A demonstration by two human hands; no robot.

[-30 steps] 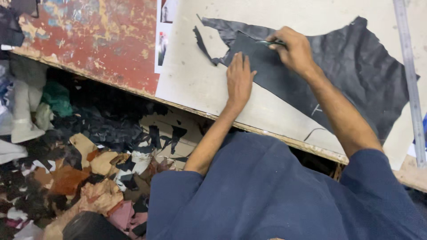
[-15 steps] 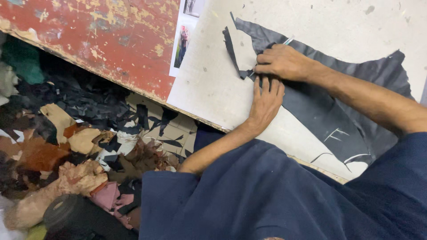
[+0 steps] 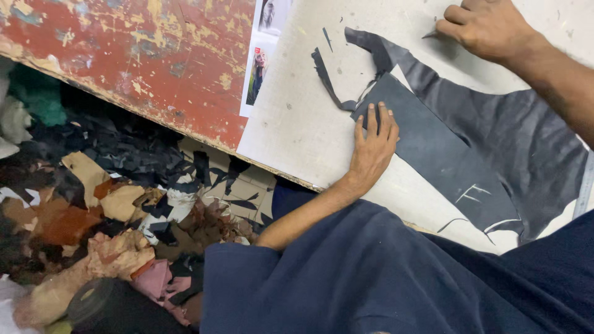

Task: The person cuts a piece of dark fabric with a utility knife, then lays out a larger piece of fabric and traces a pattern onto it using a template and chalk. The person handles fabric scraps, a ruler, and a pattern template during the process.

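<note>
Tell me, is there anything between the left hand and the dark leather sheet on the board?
Nothing visible. The left hand lies flat directly on the dark leather sheet, its fingers spread near the cut edge. The right hand is apart, at the sheet's far edge, holding a small thin tool.

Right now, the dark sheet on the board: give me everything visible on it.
The dark sheet looks like thin charcoal-grey leather, matte and faintly wrinkled, lying flat on the pale cutting board. Its outline is irregular, with a narrow tongue reaching to the upper left and white chalk-like marks near its lower right. A straight-edged panel looks partly cut free, and thin offcut slivers lie beside it. The left hand presses flat on that panel; the right hand holds a small tool at the sheet's upper edge.
</note>
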